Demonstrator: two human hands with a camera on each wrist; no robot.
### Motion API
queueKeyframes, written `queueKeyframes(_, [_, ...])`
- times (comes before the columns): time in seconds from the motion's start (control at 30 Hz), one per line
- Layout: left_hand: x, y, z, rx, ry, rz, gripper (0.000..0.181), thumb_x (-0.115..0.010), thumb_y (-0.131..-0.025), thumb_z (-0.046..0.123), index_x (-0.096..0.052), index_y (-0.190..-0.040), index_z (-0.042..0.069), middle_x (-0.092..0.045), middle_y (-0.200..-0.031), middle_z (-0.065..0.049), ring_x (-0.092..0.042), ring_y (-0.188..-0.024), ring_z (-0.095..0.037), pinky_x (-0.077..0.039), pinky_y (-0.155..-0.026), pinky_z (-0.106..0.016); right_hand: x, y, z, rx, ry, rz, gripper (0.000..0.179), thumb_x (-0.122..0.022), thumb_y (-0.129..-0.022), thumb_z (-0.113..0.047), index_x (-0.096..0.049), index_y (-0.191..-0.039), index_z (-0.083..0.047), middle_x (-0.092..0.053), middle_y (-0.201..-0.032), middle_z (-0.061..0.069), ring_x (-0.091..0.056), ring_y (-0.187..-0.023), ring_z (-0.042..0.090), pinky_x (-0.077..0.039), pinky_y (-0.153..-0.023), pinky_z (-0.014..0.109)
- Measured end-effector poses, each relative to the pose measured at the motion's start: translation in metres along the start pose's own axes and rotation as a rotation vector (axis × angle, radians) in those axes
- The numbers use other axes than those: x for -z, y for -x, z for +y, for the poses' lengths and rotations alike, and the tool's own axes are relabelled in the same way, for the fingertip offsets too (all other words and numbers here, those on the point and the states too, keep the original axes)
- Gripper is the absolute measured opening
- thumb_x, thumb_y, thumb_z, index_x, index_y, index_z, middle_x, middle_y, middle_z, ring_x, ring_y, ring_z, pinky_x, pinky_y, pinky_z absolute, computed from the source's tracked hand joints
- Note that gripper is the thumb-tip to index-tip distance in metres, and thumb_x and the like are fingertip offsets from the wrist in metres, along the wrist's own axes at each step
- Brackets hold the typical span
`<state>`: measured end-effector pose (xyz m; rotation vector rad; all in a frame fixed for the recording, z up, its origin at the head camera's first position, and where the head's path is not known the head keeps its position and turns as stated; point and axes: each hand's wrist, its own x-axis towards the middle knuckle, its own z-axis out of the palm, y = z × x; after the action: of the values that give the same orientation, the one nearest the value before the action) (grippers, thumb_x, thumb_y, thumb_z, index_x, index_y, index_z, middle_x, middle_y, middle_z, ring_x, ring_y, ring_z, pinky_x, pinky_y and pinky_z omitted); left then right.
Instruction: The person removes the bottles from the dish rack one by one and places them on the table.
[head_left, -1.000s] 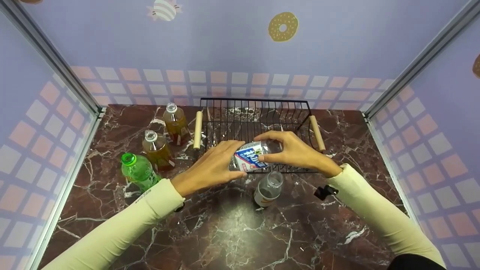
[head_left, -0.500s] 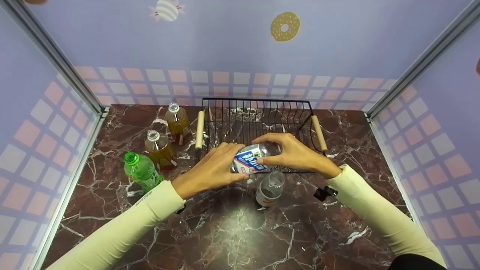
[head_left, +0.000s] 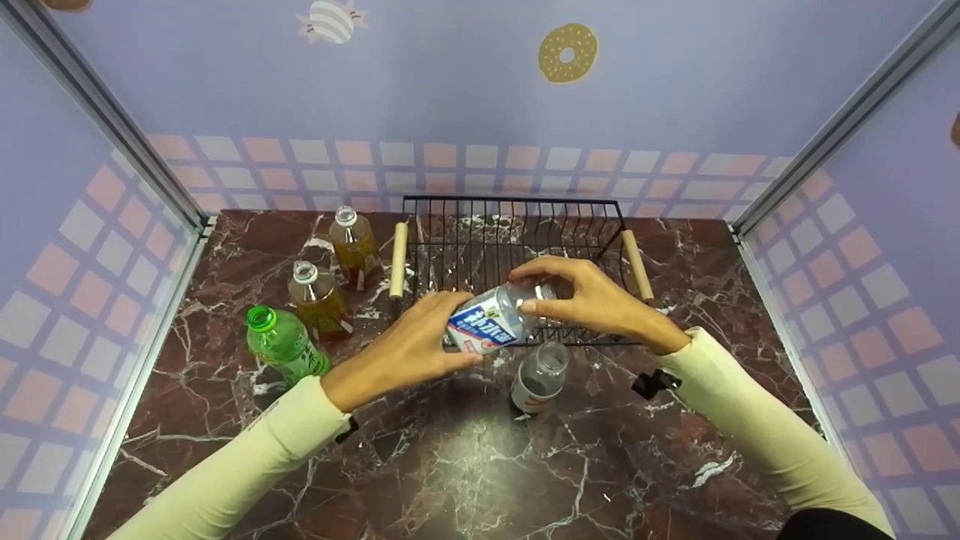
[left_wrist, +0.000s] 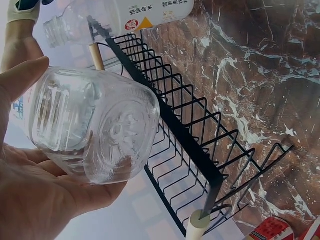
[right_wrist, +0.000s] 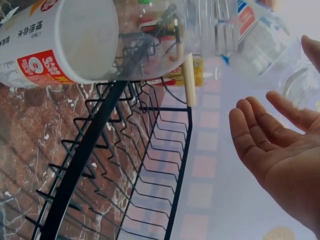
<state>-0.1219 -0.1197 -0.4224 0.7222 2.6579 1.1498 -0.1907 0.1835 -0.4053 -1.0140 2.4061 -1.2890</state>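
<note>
My left hand (head_left: 412, 349) grips the lower body of a clear plastic bottle (head_left: 487, 321) with a blue and white label. The bottle is tilted on its side, base toward my left palm; its base (left_wrist: 122, 130) faces the left wrist camera. My right hand (head_left: 589, 300) is spread loosely around the neck end, thumb overlapping the shoulder in the head view. In the right wrist view a gap shows between its thumb and the bottle's neck (right_wrist: 302, 85). Below stands another uncapped clear bottle (head_left: 538, 379) with a white label, upright on the marble-patterned table.
A black wire basket (head_left: 517, 225) with wooden handles (head_left: 636, 264) lies behind the hands. At left stand a green bottle (head_left: 289, 345) and two bottles of amber drink (head_left: 319, 300), all uncapped. Patterned walls (head_left: 450, 90) enclose the table at the back and sides.
My left hand has shifted left and slightly down with the bottle. My right hand has loosened, so the bottle's shoulder has slid out from between its fingers.
</note>
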Motion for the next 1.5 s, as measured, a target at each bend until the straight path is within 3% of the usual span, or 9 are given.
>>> queueKeyframes(0.13, [0.002,0.008,0.000,0.007,0.016,0.017,0.087,-0.094,-0.088,0.027,-0.051,-0.159,0.000,-0.057,-0.153,-0.023,-0.059,-0.131,-0.035,-0.059,-0.109,-0.053,0.002,0.003,0.004,0.008,-0.046,0.010,0.042,-0.069,-0.108,-0.027,-0.070,-0.147,-0.012,-0.072,-0.142,0.004,-0.069,-0.123,0.025,-0.060,-0.103,0.044])
queueKeyframes(0.33, [0.000,0.020,-0.004,0.007,0.057,0.048,0.085,-0.095,-0.087,0.024,-0.052,-0.157,0.002,-0.061,-0.139,-0.018,-0.062,-0.118,-0.030,-0.063,-0.098,-0.049,0.005,0.006,0.008,0.031,-0.104,0.014,0.040,-0.055,-0.115,-0.028,-0.069,-0.148,-0.011,-0.072,-0.142,0.009,-0.069,-0.127,0.028,-0.058,-0.109,0.046])
queueKeyframes(0.53, [-0.003,0.031,-0.006,0.016,0.079,0.065,0.086,-0.095,-0.086,0.022,-0.051,-0.156,-0.001,-0.061,-0.142,-0.020,-0.063,-0.120,-0.033,-0.062,-0.101,-0.051,0.007,0.008,0.013,-0.005,-0.108,0.030,0.043,-0.055,-0.115,-0.031,-0.068,-0.148,-0.008,-0.073,-0.139,0.012,-0.071,-0.124,0.038,-0.060,-0.107,0.051])
queueKeyframes(0.73, [-0.004,0.041,-0.012,0.027,0.131,0.102,0.086,-0.096,-0.085,0.018,-0.050,-0.156,0.000,-0.062,-0.138,-0.020,-0.066,-0.118,-0.033,-0.064,-0.098,-0.051,0.010,0.012,0.017,-0.045,-0.119,0.040,0.044,-0.055,-0.115,-0.031,-0.067,-0.149,-0.005,-0.072,-0.140,0.017,-0.072,-0.124,0.033,-0.059,-0.108,0.054])
queueKeyframes(0.93, [-0.008,0.049,-0.020,0.025,0.178,0.165,0.090,-0.097,-0.084,0.015,-0.047,-0.158,-0.001,-0.064,-0.141,-0.021,-0.067,-0.121,-0.035,-0.063,-0.100,-0.052,0.011,0.015,0.020,-0.067,-0.124,0.052,0.044,-0.055,-0.115,-0.028,-0.065,-0.149,-0.001,-0.073,-0.141,0.012,-0.073,-0.125,0.029,-0.060,-0.108,0.050])
queueKeyframes(1.13, [-0.016,0.058,-0.029,0.042,0.227,0.232,0.093,-0.097,-0.084,0.018,-0.047,-0.160,0.001,-0.063,-0.147,-0.019,-0.066,-0.125,-0.036,-0.062,-0.102,-0.056,0.011,0.017,0.024,-0.082,-0.109,0.061,0.041,-0.057,-0.114,-0.027,-0.068,-0.147,-0.005,-0.074,-0.140,0.012,-0.073,-0.125,0.029,-0.061,-0.106,0.044])
queueKeyframes(1.33, [-0.025,0.066,-0.042,0.017,0.235,0.337,0.089,-0.098,-0.083,0.016,-0.051,-0.157,-0.001,-0.066,-0.137,-0.014,-0.067,-0.120,-0.032,-0.062,-0.101,-0.054,0.009,0.018,0.027,-0.082,-0.100,0.055,0.042,-0.057,-0.113,-0.026,-0.068,-0.148,-0.005,-0.072,-0.143,0.016,-0.072,-0.126,0.032,-0.059,-0.108,0.051])
queueKeyframes(1.5, [-0.033,0.072,-0.050,0.016,0.295,0.380,0.089,-0.098,-0.082,0.010,-0.051,-0.156,-0.003,-0.068,-0.133,-0.016,-0.070,-0.113,-0.029,-0.065,-0.095,-0.048,0.008,0.018,0.029,-0.084,-0.101,0.053,0.043,-0.057,-0.113,-0.029,-0.067,-0.149,-0.005,-0.070,-0.144,0.019,-0.070,-0.127,0.034,-0.058,-0.110,0.054])
